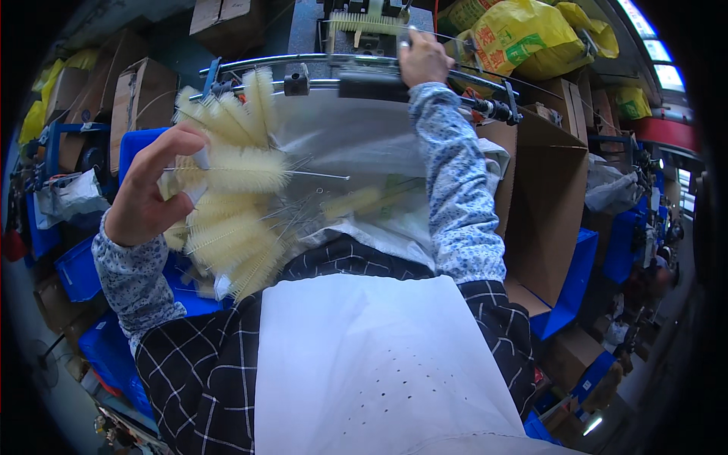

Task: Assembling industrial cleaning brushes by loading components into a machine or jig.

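My left hand [155, 186] is at the left, with white covers on its fingertips. Its thumb and forefinger are curved apart around the bristles of a cream wire-stemmed brush [235, 168], whose bare stem points right. That brush lies over a pile of similar brushes [231, 239]. My right hand [423, 59] reaches forward to the machine [311, 34], its fingers curled at the right end of another bristle brush [364, 23] lying across the machine. What those fingers grip, if anything, is hidden.
Metal rods [311, 83] cross in front of the machine. Translucent plastic sheeting [356, 144] covers the work area, with loose brushes [353, 203] on it. An opened cardboard box [546, 197] stands right, blue bins [80, 269] left, and yellow bags [523, 38] at the back right.
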Demonstrator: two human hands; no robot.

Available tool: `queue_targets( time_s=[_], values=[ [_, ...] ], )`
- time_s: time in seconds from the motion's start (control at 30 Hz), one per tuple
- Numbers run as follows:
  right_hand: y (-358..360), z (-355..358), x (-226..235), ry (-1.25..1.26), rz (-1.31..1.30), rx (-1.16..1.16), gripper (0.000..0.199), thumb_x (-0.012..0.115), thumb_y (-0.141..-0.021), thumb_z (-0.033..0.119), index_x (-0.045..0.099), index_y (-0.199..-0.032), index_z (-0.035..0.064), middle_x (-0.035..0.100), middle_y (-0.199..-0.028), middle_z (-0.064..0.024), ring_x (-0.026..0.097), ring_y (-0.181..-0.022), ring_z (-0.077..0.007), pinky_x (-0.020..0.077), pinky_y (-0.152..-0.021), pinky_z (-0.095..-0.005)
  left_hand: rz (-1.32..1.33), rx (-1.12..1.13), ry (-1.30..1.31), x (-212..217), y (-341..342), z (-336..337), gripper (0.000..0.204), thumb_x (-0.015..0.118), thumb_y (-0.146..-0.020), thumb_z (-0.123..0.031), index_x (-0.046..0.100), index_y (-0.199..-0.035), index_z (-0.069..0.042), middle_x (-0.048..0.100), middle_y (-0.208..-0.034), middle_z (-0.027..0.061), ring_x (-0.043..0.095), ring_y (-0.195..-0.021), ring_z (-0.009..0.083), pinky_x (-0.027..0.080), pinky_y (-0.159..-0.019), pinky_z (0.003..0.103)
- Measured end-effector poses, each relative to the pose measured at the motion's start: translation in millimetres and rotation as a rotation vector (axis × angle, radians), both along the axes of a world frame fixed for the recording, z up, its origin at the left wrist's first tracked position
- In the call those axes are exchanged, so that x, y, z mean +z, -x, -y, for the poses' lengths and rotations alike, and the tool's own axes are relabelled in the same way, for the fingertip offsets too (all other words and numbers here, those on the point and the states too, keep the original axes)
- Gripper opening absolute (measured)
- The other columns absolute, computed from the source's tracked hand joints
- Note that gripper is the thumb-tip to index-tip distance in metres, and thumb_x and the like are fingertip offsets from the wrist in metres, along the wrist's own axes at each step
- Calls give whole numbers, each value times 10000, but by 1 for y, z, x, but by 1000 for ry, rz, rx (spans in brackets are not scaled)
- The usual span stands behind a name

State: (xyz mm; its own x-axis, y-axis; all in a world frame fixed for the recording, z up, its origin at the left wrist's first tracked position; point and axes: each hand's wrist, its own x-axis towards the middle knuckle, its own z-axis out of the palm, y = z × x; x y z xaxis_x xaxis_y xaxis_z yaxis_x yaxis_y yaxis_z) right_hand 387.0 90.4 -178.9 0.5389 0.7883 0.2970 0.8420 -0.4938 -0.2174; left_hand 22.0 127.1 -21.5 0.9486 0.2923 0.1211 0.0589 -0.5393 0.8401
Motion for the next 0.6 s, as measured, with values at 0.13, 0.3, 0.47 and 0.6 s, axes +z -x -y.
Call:
queue_targets(
  time_s=[0.13, 0.3, 0.47, 0.6],
  values=[
    [-56, 22, -10, -70, -26, 12, 308, 532, -740, 258, 544, -1032, 162, 539, -988, -39, 514, -933, -223, 351, -787, -461, 59, 198, 135, -4, 19, 10, 563, 424, -484, 96, 432, -1028, -52, 442, -959, 84, 449, -924, 201, 347, -830, 248],
    [-121, 32, -10, -57, -234, 114, 238, 540, -739, 284, 617, -927, 160, 547, -1007, -80, 526, -912, -251, 404, -779, -399, 47, 78, 110, -4, 21, -3, 496, 430, -616, 73, 391, -1097, -38, 427, -1022, 66, 432, -975, 167, 348, -832, 253],
    [-142, 32, -2, 222, 458, 10, 301, 389, -810, 385, 554, -1012, 236, 534, -1032, -32, 433, -1013, -272, 309, -864, -435, 115, 48, 217, -13, 9, -6, 482, 498, -690, 4, 369, -1153, -32, 431, -1062, 61, 428, -1005, 155, 359, -848, 266],
    [-166, 62, 33, 151, 230, 327, 230, 434, -812, 303, 577, -920, 160, 562, -845, -64, 504, -829, -266, 385, -715, -363, 90, -19, 251, -22, 4, -8, 488, 505, -711, -13, 350, -1174, -31, 425, -1080, 60, 426, -1011, 151, 360, -869, 276]
  ],
)
